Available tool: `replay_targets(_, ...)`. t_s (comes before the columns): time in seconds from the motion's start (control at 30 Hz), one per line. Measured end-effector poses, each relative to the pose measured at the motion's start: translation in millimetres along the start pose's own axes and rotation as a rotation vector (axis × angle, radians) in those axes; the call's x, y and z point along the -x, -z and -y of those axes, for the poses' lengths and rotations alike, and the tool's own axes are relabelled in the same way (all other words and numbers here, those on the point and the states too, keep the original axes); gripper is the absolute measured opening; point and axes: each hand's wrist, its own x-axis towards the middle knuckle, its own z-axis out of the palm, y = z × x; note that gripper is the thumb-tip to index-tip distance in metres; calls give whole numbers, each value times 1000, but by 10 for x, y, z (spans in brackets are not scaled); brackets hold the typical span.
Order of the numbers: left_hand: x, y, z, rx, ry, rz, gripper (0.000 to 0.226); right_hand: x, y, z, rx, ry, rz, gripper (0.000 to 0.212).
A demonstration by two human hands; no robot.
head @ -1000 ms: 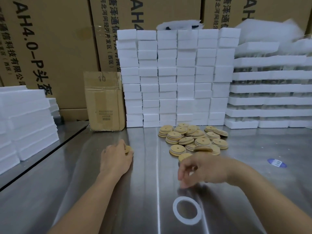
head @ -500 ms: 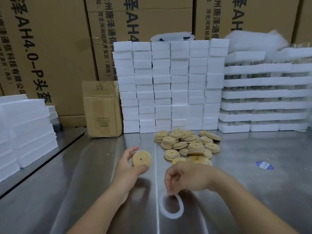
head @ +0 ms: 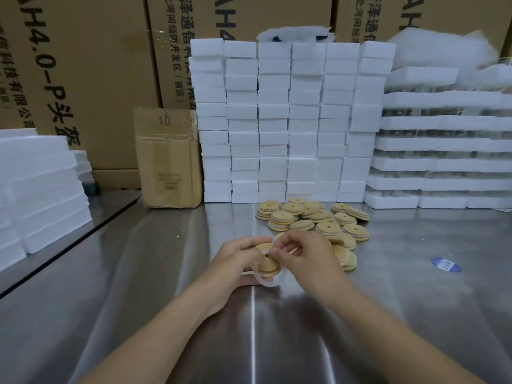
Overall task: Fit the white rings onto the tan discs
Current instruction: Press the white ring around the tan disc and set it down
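Now the left hand (head: 235,261) grips the tan disc (head: 268,266), at 6 o'clock from the disc pile (head: 313,217); the right hand (head: 307,259) pinches the white ring (head: 266,282). Better to stretch it evenly round the rim.

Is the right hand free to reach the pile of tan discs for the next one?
Probably not yet. The pile of tan discs lies just beyond the right hand, nothing between, but that hand pinches the white ring around the disc the left hand holds.
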Motion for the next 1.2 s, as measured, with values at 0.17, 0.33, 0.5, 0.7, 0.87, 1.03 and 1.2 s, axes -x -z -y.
replay_targets(0.17, 3, -78, 84, -205, -165, 2, 42, 13, 25, 26, -28, 27, -31, 15)
replay_targets(0.33, -1, -115, 25, -270, -207, 53, 49, -15, 80, -9, -30, 27, -43, 13)
replay_targets(0.5, -63, -23, 75, -394, -267, 71, 47, -33, 94, -52, 33, 60, -8, 13)
replay_targets(0.7, -51, 31, 13, -361, -219, 57, 43, -80, 139, -134, -28, 63, 56, 15)
replay_targets(0.87, -21, 96, -38, -338, -176, 14, 41, -109, 165, -273, 7, 27, 119, 15)
replay_targets(1.03, -24, 140, -63, -366, -165, 28, 42, -116, 130, -315, -34, 0, 136, 15)
replay_targets(1.2, -26, 179, -20, -413, -198, -1, 37, -26, 54, -257, 7, 33, 230, 13)
